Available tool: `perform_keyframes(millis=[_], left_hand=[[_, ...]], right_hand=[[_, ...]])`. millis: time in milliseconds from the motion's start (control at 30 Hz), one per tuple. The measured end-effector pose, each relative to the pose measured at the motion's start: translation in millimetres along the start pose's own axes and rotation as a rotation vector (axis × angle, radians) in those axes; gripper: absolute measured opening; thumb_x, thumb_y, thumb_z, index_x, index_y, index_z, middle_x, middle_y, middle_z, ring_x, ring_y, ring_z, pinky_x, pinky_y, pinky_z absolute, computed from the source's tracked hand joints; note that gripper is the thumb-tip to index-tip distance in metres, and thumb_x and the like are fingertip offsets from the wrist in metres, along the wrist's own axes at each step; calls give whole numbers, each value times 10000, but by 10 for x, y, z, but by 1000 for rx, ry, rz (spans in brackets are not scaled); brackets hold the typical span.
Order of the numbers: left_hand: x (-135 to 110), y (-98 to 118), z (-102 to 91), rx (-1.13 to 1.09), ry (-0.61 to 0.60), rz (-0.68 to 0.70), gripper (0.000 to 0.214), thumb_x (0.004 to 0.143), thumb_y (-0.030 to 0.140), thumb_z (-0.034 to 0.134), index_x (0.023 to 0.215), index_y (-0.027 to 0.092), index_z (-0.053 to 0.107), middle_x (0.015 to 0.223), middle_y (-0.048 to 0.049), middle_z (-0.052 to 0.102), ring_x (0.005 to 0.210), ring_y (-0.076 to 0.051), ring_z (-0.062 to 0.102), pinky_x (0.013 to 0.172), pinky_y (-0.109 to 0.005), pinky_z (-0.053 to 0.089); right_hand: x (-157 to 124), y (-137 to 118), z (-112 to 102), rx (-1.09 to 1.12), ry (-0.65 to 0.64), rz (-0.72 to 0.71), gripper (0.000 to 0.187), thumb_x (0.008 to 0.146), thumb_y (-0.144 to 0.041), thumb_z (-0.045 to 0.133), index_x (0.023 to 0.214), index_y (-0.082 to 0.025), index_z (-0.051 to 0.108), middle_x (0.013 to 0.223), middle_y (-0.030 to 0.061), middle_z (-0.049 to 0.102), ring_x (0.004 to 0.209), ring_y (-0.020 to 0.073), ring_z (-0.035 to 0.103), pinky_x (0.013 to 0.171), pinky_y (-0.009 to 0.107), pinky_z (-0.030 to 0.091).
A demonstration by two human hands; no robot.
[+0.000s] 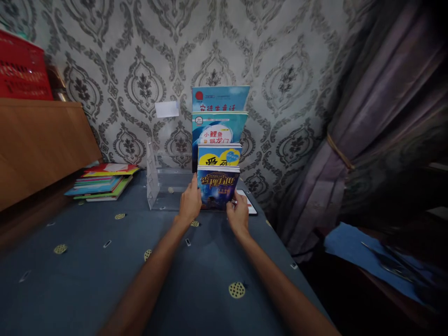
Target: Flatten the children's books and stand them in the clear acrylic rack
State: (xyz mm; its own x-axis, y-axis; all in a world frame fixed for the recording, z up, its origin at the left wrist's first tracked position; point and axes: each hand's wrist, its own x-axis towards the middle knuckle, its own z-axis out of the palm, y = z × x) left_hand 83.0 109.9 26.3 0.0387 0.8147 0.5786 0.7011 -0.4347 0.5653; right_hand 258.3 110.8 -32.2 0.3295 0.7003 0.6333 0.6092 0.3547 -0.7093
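A clear acrylic tiered rack (157, 184) stands on a blue-covered table (105, 270) against the wall. Several books stand stepped in its right half. The front one is a dark blue book (217, 186). Behind it rise a yellow and blue book (220, 155), a teal book (219, 128) and a light blue book (220, 98). My left hand (189, 201) grips the dark blue book's left edge. My right hand (238, 213) is closed on its lower right corner. The left half of the rack holds nothing.
A stack of thin colourful books (103, 182) lies at the left of the table. A wooden board (38, 144) with a red box (23, 67) above it stands further left. A phone (249, 203) lies beside the rack. Curtains (381, 121) hang on the right.
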Motion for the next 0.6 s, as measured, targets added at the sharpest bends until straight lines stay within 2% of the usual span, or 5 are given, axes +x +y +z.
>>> perform_keyframes(millis=[300,600], left_hand=[[10,-10,-8,26,-32,-8,640,960,125,372,1583,177,238,1327,-167,648,1209,-277,638,1039,-437,482],[22,24,-37,24,-49,-7,630,940,100,357,1565,131,281,1313,-198,648,1211,-290,639,1021,-449,496]], right_hand=[[28,-2,-20,71,27,0,514,804,-220,480,1297,-176,620,1138,137,619,1066,291,616,910,465,547],[18,54,20,84,34,0,522,801,-193,490,1308,-202,614,1107,117,630,1060,292,606,904,482,548]])
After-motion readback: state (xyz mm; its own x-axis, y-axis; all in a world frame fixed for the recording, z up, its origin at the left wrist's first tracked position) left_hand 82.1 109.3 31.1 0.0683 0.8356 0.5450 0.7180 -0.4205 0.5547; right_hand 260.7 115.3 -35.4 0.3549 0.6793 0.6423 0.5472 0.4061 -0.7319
